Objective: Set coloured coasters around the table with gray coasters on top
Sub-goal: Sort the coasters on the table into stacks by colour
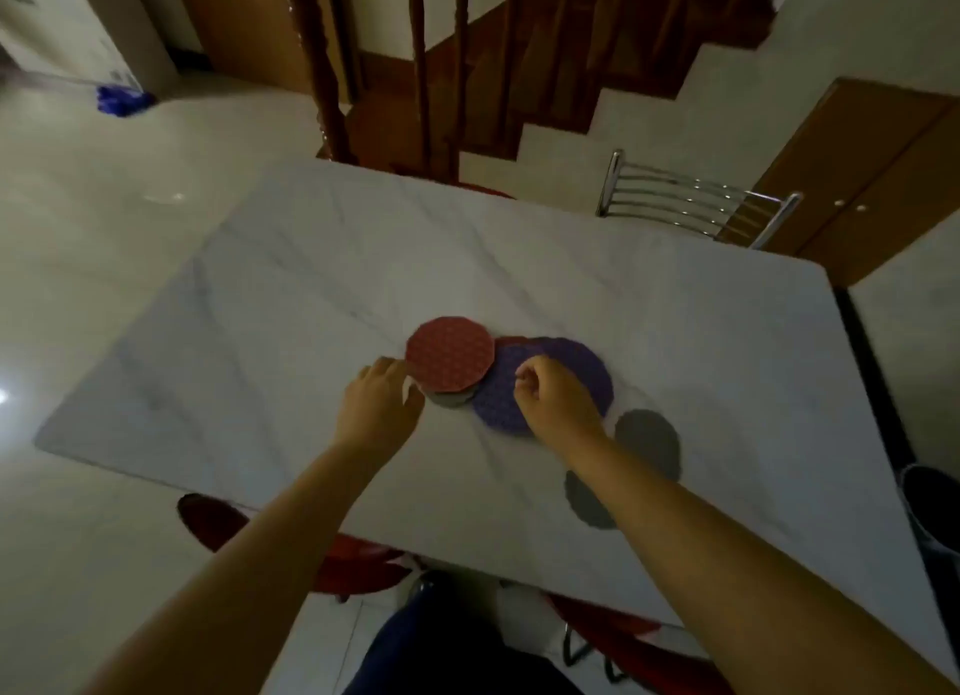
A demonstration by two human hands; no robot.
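Note:
A red patterned coaster (449,352) lies at the middle of the white marble table (311,289), partly over a gray coaster (448,399). To its right lie overlapping purple coasters (582,369), with a sliver of another red one (511,341) behind. My left hand (379,403) rests at the red coaster's left edge, fingers touching it. My right hand (553,401) sits on the purple coasters with fingers curled, pinching at one. Two gray coasters lie apart nearer me: one (649,442) to the right of my right wrist, another (587,502) partly hidden under my forearm.
A chrome-backed chair (691,201) stands at the table's far right side. Red stools (358,564) are tucked under the near edge. A wooden staircase (467,71) rises behind the table. A dark bin (935,512) stands at the right.

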